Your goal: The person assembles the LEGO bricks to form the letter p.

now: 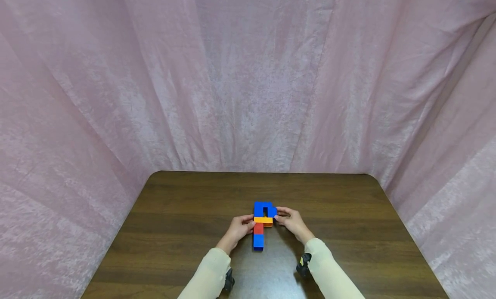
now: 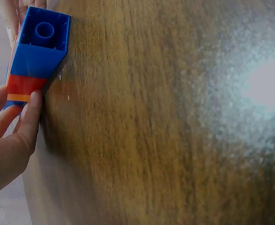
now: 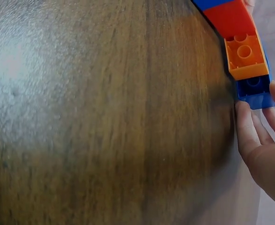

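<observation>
Between both hands lies a P-shaped toy-brick model [image 1: 258, 229], low over the table. Its top is a loop of blue bricks [image 1: 258, 209] around a small gap, closed below by an orange brick [image 1: 263, 220]. Under that come a red brick [image 1: 258, 229] and a blue brick [image 1: 258, 241], whose hollow underside [image 2: 44, 32] faces the left wrist view. My left hand [image 1: 237, 231] grips the model's left side near the orange and red bricks. My right hand [image 1: 293, 224] pinches the blue brick at the loop's right side; beside it, the orange brick's hollow underside [image 3: 244, 52] shows.
The brown wooden table [image 1: 186, 204] has rounded far corners. Pink curtains [image 1: 248, 97] hang behind it and at both sides. A dark wrist camera [image 1: 304, 265] sits on the right sleeve, another wrist camera [image 1: 229, 280] on the left.
</observation>
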The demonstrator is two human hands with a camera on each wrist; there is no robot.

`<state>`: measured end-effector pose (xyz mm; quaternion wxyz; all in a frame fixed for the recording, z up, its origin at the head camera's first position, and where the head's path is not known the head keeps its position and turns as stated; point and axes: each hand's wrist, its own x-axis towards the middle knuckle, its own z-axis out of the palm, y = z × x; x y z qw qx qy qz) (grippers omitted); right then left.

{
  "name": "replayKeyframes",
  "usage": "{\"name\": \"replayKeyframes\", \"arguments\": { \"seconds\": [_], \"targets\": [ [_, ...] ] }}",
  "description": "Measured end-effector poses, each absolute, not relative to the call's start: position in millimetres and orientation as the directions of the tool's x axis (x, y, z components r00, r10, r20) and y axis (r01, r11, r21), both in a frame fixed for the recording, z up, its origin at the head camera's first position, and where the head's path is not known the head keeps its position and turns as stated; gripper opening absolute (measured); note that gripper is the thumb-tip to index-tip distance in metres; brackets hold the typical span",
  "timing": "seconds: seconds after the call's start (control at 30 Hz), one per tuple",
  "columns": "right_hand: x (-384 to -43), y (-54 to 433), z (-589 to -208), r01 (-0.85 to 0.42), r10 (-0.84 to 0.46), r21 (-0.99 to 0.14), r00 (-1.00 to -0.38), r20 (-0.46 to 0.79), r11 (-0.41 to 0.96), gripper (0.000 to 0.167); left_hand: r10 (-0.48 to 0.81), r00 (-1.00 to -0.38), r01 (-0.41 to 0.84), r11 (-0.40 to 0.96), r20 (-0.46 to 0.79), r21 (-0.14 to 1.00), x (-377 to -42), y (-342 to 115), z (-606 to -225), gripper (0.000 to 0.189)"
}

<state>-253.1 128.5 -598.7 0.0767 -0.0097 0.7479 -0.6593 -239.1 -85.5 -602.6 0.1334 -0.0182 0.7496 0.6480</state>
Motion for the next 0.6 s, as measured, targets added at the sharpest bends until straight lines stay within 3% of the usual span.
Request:
{"name": "replayKeyframes", "arguments": {
  "seconds": [0.6],
  "targets": [
    [-242.4,125.9,-578.2,0.038,-0.118,-0.977,-0.991,-0.064,0.208,0.039,0.123,-0.975,-0.16,0.181,-0.183,0.97,-239.9,-82.2,-600.2,0.04]
  ]
}}
